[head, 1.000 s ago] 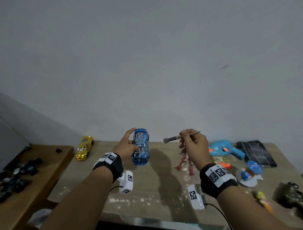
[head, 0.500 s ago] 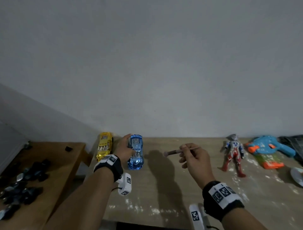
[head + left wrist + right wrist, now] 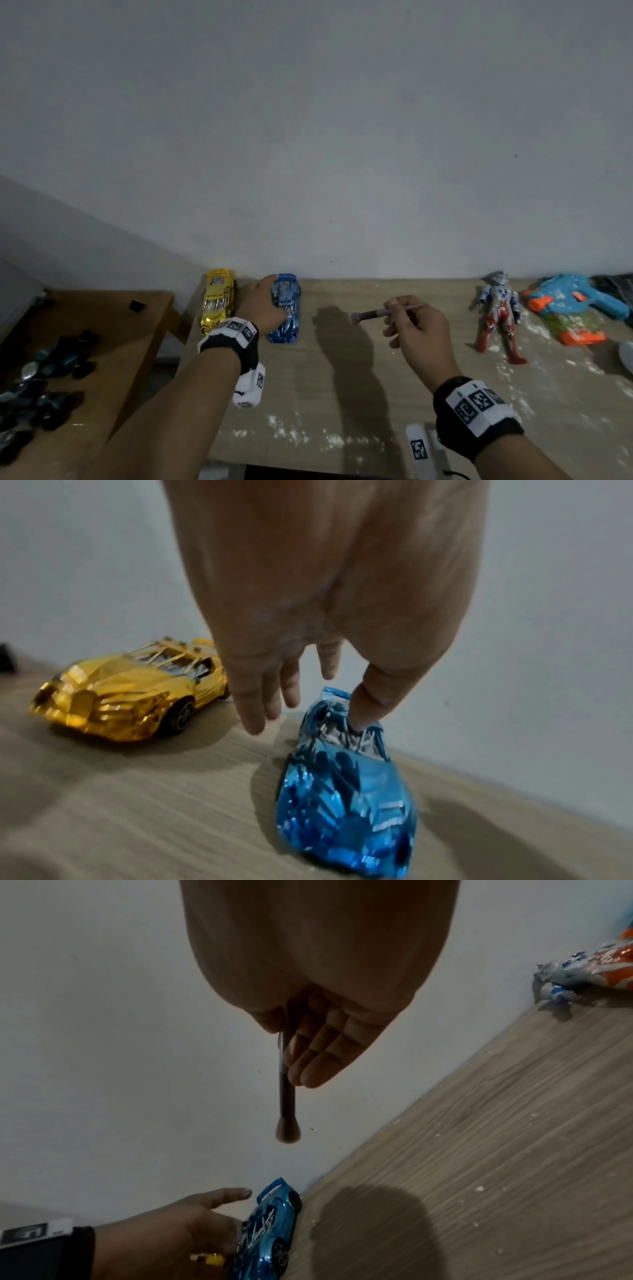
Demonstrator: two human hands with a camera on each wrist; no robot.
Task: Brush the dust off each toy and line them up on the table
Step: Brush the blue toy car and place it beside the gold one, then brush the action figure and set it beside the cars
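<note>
Setting the blue car (image 3: 286,308) down at the bench's (image 3: 342,377) back edge, just beside the gold car (image 3: 218,298), your left hand (image 3: 262,303) has its fingers (image 3: 255,712) released and straight, only the thumb touching the roof. Judge it light, hollow, stiff plastic with a slick chrome skin and free wheels; take it across the body sides, not the thin rear wing. Your right hand (image 3: 419,329) pinches the brush (image 3: 376,312). No readable lettering shows on either car.

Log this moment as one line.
left hand: on blue car, beside gold car | right hand: holds brush | figure: waiting
</note>
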